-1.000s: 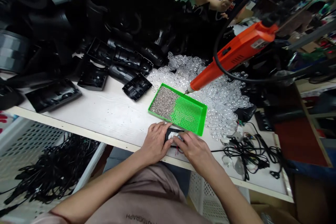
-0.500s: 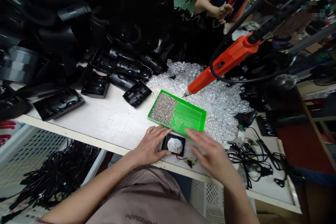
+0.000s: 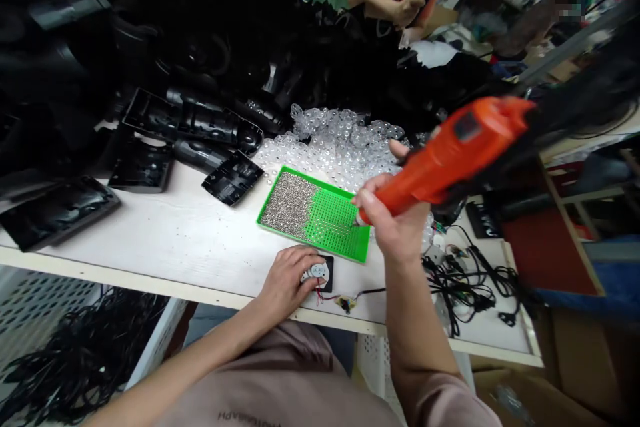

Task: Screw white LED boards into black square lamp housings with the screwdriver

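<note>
My right hand (image 3: 400, 223) is closed round the lower end of an orange electric screwdriver (image 3: 450, 147). The screwdriver tilts down to the left, its tip over the right part of a green tray (image 3: 364, 252). Small silver screws (image 3: 290, 203) fill the tray's left side, and some sit in rows in its perforated part. Just in front of the tray, my left hand (image 3: 290, 280) grips a small motor (image 3: 317, 271) with a white mount on a black square plate (image 3: 329, 275). Red wires run from the motor to a small circuit board (image 3: 345, 305).
Clear plastic parts (image 3: 345, 147) are heaped behind the tray. Black plastic housings (image 3: 233, 177) lie to the left, black cables (image 3: 465, 287) to the right. A crate of cables (image 3: 75, 333) stands below the table's left edge. Across the table is a co-worker's hand (image 3: 410, 10).
My right hand has gone from beside the motor up to the hanging screwdriver and taken hold of it. The screwdriver's tip has come down over the tray. My left hand stays at the motor.
</note>
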The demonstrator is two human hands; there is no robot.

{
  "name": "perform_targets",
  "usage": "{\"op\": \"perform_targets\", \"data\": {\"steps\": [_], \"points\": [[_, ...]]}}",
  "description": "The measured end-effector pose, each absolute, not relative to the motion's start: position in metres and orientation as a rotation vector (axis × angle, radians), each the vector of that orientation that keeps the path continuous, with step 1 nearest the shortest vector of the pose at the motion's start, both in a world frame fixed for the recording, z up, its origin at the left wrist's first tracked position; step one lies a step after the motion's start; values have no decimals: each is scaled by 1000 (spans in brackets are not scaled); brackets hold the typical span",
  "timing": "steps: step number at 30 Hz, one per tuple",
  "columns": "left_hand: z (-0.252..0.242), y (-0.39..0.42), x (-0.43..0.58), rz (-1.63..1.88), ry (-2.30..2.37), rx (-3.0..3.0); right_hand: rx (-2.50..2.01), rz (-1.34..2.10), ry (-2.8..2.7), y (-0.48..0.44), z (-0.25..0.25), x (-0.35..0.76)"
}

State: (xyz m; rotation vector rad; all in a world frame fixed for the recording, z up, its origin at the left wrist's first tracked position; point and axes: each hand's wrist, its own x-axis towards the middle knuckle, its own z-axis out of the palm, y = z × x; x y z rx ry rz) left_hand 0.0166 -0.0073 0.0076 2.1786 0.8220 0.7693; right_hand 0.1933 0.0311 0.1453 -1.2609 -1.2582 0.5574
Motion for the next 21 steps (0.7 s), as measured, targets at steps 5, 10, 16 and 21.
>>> {"op": "perform_targets", "data": {"steps": [5, 10, 16, 21], "points": [[5, -8, 15, 812, 826, 2206, -1167, 855, -1047, -6, 135, 231], [4, -8, 16, 833, 834, 2217, -1024, 703, -922, 0, 95, 234], [2, -8, 16, 806, 852, 2193, -1012, 743, -886, 22, 65, 229], [5, -8, 17, 809, 852, 2174, -986, 803, -906, 26, 54, 228]]}}
